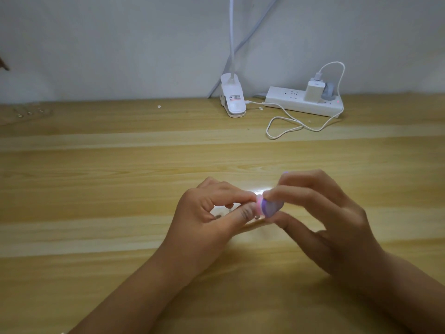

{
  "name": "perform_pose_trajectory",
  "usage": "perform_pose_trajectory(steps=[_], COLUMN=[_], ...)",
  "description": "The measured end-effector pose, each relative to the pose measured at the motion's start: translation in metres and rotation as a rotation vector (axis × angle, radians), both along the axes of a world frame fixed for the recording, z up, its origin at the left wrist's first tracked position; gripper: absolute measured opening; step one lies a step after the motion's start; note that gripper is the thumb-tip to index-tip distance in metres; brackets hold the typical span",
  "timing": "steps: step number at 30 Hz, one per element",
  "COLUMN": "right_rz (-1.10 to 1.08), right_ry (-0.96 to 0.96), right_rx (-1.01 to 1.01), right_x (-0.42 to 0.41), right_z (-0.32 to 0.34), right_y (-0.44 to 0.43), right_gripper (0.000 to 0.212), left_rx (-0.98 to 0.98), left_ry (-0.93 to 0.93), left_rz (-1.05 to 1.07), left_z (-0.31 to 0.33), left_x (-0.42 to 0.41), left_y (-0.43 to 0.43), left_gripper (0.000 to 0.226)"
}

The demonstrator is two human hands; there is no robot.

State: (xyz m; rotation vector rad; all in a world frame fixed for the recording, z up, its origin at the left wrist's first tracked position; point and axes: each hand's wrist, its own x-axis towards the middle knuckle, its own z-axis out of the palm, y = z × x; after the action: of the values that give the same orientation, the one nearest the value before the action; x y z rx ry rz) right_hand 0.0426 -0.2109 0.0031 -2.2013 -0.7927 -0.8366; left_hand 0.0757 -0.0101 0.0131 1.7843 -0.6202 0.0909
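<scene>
A small round piece (269, 208) is held between the left grip (209, 213) and the right grip (322, 213) over the near middle of the desk (96, 177). Far behind, by the wall, a lamp clip (233, 100) is set on the desk, a power strip (289, 100) just to its right, a cable (284, 127) looped before the strip.

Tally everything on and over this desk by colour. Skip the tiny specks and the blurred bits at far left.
White: 4 (clip lamp, power strip, charger, cable)
Grey: 1 (plug)
Purple and pink: 1 (small piece, pinched between left hand and right hand)
Total: 6
</scene>
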Motion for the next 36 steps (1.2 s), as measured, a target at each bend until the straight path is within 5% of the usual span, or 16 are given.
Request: perform_pose_trajectory(steps=[32, 36], right_rz=[-0.017, 0.011], right_ry=[-0.024, -0.037], right_rx=[0.068, -0.038], right_x=[0.002, -0.001], right_z=[0.003, -0.005], right_y=[-0.004, 0.000], right_gripper=[0.020, 0.020], left_rx=[0.011, 0.050], left_ry=[-0.001, -0.075], left_rz=[0.009, 0.031], left_z=[0.001, 0.000], left_x=[-0.001, -0.002], left_y=[-0.002, -0.002], left_gripper=[0.011, 0.013])
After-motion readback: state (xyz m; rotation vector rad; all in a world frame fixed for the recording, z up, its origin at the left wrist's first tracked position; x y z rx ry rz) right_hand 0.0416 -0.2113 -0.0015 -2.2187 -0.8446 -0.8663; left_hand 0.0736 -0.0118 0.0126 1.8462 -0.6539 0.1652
